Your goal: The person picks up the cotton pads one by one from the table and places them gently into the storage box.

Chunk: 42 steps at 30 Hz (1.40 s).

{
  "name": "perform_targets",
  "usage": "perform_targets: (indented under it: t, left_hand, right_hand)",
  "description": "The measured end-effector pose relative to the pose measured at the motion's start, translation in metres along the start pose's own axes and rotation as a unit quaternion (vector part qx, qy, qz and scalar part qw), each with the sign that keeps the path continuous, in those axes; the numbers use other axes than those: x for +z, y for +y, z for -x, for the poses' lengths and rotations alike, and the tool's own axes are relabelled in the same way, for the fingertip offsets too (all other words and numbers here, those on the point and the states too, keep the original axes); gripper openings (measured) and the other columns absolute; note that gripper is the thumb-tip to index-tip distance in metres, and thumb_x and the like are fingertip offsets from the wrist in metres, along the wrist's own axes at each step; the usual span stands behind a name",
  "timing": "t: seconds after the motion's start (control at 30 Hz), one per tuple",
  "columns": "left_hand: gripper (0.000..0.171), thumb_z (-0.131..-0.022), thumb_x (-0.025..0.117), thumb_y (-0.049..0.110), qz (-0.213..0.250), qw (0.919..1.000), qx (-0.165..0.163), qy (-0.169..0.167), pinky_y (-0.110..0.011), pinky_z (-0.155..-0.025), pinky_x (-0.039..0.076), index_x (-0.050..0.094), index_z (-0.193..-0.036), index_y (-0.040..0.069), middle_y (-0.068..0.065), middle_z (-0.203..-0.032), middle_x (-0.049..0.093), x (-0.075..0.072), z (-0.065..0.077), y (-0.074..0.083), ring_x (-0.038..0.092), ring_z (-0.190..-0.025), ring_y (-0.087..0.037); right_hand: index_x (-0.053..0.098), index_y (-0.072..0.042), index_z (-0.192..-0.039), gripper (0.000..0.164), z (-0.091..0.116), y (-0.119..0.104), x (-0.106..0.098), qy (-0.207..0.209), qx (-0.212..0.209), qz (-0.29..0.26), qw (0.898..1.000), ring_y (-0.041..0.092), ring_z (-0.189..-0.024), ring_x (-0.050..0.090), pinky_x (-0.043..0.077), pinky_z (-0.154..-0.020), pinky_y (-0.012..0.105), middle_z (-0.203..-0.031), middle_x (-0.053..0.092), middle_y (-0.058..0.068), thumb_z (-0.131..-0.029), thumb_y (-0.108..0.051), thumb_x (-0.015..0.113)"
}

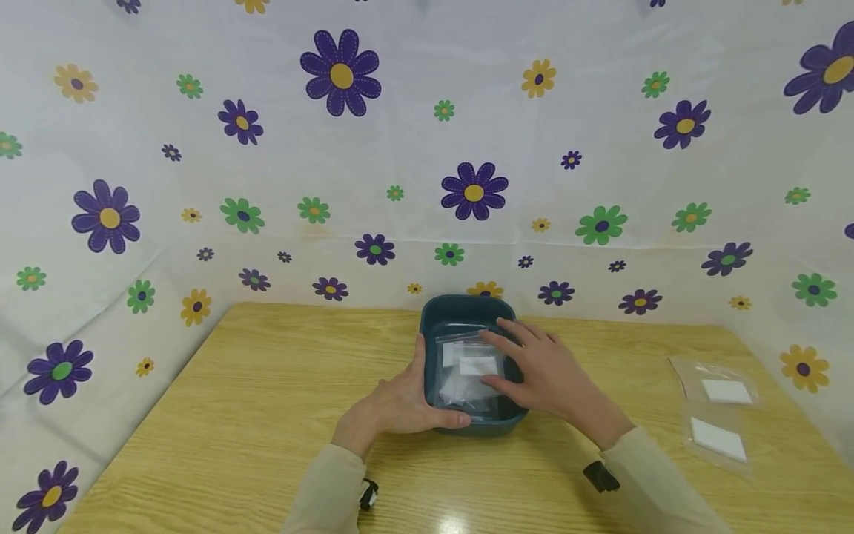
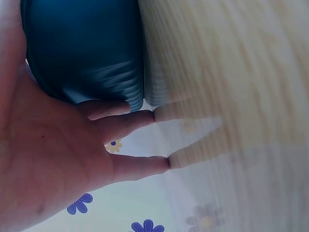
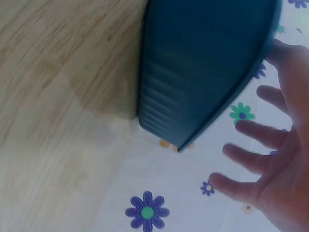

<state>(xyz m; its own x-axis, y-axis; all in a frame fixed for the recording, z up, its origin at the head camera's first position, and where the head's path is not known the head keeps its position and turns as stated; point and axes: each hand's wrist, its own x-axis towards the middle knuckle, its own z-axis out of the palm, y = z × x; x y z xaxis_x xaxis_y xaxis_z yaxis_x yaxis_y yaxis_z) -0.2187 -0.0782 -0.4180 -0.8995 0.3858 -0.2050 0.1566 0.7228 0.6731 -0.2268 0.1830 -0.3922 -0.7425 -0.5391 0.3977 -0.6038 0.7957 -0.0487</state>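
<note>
A dark teal plastic bin (image 1: 468,305) stands on the table, with several clear zip bags (image 1: 470,374) holding white pieces piled inside. At its near left corner rests my left hand (image 1: 403,400), thumb along the front rim and straight, spread fingers against the left wall, as the left wrist view shows. My right hand (image 1: 550,367) hovers over the bin's right side, thumb and index finger above the bags. In the right wrist view its fingers (image 3: 256,133) are spread beside the bin, holding nothing.
To the right on the wood-grain table (image 1: 267,400) lie two clear bags, a far one (image 1: 726,391) and a near one (image 1: 718,439), each with a white rectangular piece. A white flower-print cloth (image 1: 400,141) hangs behind and at both sides.
</note>
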Motion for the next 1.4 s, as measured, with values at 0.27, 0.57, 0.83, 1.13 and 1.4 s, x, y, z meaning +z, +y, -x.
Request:
perform_targets:
  t: [0.27,0.57,0.83,1.13,1.4]
  left_hand:
    - [0.145,-0.072,0.078,0.074,0.009,0.9999,0.009,0.004,-0.077,-0.118,0.017,-0.024,-0.161,0.021,-0.016,-0.171,0.022,0.001,-0.001,-0.001,0.038,-0.150,-0.041]
    - [0.146,-0.071,0.079,0.075,0.009,0.9999,0.007,0.005,-0.076,-0.119,0.013,-0.022,-0.162,0.022,-0.014,-0.171,0.022,0.000,0.000,-0.001,0.038,-0.150,-0.040]
    - [0.146,-0.071,0.079,0.074,0.004,1.0000,0.002,0.003,-0.076,-0.120,0.011,-0.021,-0.163,0.021,-0.014,-0.171,0.022,0.001,0.001,0.000,0.039,-0.150,-0.039]
    - [0.146,-0.069,0.078,0.076,0.002,1.0000,-0.002,0.001,-0.076,-0.120,0.010,-0.021,-0.163,0.022,-0.011,-0.172,0.020,0.000,0.001,-0.002,0.037,-0.151,-0.039]
    - [0.146,-0.069,0.078,0.077,0.005,1.0000,0.000,0.003,-0.076,-0.120,0.010,-0.022,-0.162,0.024,-0.012,-0.171,0.022,0.000,0.000,-0.002,0.037,-0.151,-0.039]
  right_hand:
    - [0.054,-0.024,-0.149,0.077,0.019,0.010,-0.012,0.009,0.042,0.042,0.998,0.051,-0.141,0.046,0.046,-0.101,0.072,-0.157,0.047,0.019,-0.084,-0.059,0.076]
    - [0.053,-0.020,-0.149,0.081,0.047,0.027,-0.025,0.041,0.075,0.048,0.995,0.053,-0.137,0.048,0.044,-0.100,0.073,-0.155,0.048,0.020,-0.081,-0.054,0.080]
    - [0.055,-0.018,-0.147,0.082,0.073,0.044,-0.041,0.078,0.086,0.052,0.992,0.051,-0.132,0.052,0.044,-0.100,0.070,-0.150,0.054,0.022,-0.078,-0.052,0.083]
    - [0.052,-0.019,-0.150,0.083,0.105,0.071,-0.051,0.082,0.128,0.051,0.987,0.051,-0.124,0.055,0.046,-0.083,0.075,-0.147,0.054,0.024,-0.079,-0.049,0.084]
    - [0.045,-0.018,-0.155,0.080,0.135,0.094,-0.064,0.056,0.211,-0.042,0.975,0.060,-0.115,0.055,0.044,-0.077,0.073,-0.151,0.047,0.031,-0.087,-0.039,0.081]
